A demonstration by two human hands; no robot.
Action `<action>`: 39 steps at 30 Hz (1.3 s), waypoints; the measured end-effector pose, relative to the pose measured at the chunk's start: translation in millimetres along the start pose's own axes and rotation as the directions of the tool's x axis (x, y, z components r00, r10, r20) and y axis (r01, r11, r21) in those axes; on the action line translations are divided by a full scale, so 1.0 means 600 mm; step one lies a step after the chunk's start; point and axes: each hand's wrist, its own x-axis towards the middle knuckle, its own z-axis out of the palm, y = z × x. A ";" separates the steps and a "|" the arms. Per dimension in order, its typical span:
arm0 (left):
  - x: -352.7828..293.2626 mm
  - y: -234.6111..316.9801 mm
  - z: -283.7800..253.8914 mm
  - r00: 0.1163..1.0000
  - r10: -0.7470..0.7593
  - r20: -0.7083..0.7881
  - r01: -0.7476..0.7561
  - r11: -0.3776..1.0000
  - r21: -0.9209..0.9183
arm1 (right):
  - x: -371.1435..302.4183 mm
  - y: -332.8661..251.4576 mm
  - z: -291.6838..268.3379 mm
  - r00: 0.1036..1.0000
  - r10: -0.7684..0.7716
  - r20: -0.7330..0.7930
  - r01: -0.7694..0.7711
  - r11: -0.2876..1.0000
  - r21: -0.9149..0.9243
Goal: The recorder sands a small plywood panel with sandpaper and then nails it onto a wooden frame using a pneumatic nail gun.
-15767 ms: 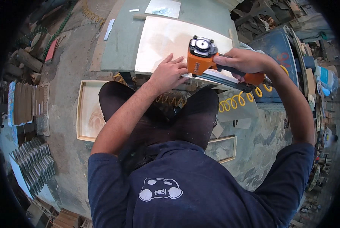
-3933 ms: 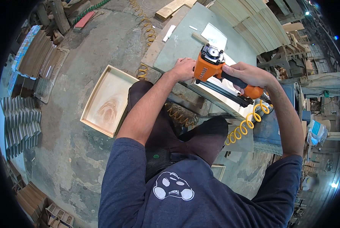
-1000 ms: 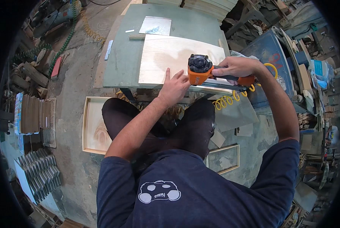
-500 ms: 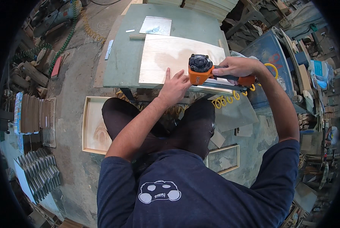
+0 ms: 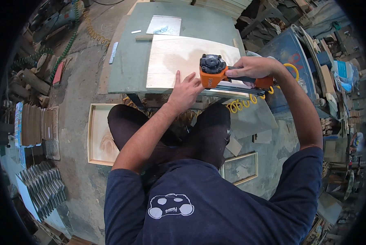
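Note:
A pale plywood panel (image 5: 170,57) lies on the green-grey worktable (image 5: 127,61) in front of me. My right hand (image 5: 252,69) is wrapped round the handle of an orange and black pneumatic nail gun (image 5: 212,75). The gun's head stands over the panel's near edge, and its long magazine runs off to the right along that edge. Just left of the gun, my left hand (image 5: 185,90) rests on the panel's near edge with its fingers spread. The gun's nose is hidden beneath its body.
A coiled yellow air hose (image 5: 242,105) hangs below the table edge. A shallow wooden tray (image 5: 91,134) sits on the floor by my left leg, a wooden frame (image 5: 256,165) by my right. A smaller board (image 5: 164,25) lies at the table's far side. A blue cabinet (image 5: 279,61) stands to the right.
The whole view has shifted slightly, so table and panel appear a little further left. Both hands keep their places at the panel's near edge, with the nail gun still in the right.

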 end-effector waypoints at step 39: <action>0.020 0.023 0.010 0.986 0.167 -0.022 -0.160 0.966 0.203 | -0.273 0.114 0.264 0.950 0.069 -0.303 0.010 0.968 0.252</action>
